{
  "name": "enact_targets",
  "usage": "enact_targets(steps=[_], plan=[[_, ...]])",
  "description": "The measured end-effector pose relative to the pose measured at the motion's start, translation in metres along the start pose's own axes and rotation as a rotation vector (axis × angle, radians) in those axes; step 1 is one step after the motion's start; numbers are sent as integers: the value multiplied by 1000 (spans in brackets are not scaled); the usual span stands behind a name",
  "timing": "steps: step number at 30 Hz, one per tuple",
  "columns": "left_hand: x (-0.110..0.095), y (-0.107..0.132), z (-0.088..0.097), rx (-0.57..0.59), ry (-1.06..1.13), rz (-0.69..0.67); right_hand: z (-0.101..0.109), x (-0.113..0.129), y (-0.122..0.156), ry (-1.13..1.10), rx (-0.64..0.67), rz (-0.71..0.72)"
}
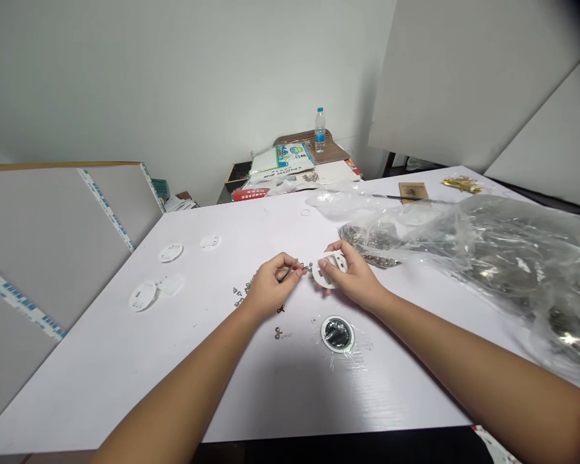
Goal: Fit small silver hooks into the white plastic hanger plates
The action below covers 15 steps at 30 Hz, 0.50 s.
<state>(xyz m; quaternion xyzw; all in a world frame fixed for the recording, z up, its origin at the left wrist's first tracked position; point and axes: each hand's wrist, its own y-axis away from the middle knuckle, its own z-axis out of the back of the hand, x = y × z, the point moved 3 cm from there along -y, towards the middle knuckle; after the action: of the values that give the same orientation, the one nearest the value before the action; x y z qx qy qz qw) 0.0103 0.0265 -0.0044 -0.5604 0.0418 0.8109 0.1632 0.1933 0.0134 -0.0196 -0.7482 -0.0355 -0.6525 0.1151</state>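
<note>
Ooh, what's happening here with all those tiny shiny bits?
Someone is working at a white table with bare hands. The right hand holds a round white plate with slots in it. The left hand seems to pinch a small metal piece right by its edge. More metal bits lie loose around the left hand, and a dark disc lies nearer the person.

Beyond the black-faced disc (338, 334), the right hand (354, 277) covers part of the slotted white disc (318, 274), and the metal piece (305, 267) pinched by the left hand (272, 283) is too small to identify. Right of the black-faced disc, the view cuts off the clear plastic bag (493, 258), its contents indistinct.
</note>
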Motion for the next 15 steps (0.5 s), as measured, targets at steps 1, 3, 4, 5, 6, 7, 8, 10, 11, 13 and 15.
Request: enact_targets(steps=[1,3,4,5,6,7,8,10,11,13,15], plan=[[1,-1,0,-14,18,21,0,0,0,37,7,4],[2,-2,2,-44,62,38,1,1,1,112,20,-1],[2,-2,2,-55,88,33,1,1,2,151,30,-7],[2,-3,3,-62,113,23,1,1,2,191,41,-12],[1,-3,3,-63,134,13,0,2,3,231,52,-14],[1,-4,3,-61,149,4,1,3,3,271,57,-9],[1,-4,3,-57,159,-1,1,4,4,310,56,1],[1,-5,2,-62,179,-9,1,5,4,382,40,32],[1,-5,2,-68,189,-11,1,5,4,412,27,50],[3,-6,2,-68,202,-7,2,5,3,459,-5,86],[5,-6,2,-64,191,4,3,5,3,491,-33,121]])
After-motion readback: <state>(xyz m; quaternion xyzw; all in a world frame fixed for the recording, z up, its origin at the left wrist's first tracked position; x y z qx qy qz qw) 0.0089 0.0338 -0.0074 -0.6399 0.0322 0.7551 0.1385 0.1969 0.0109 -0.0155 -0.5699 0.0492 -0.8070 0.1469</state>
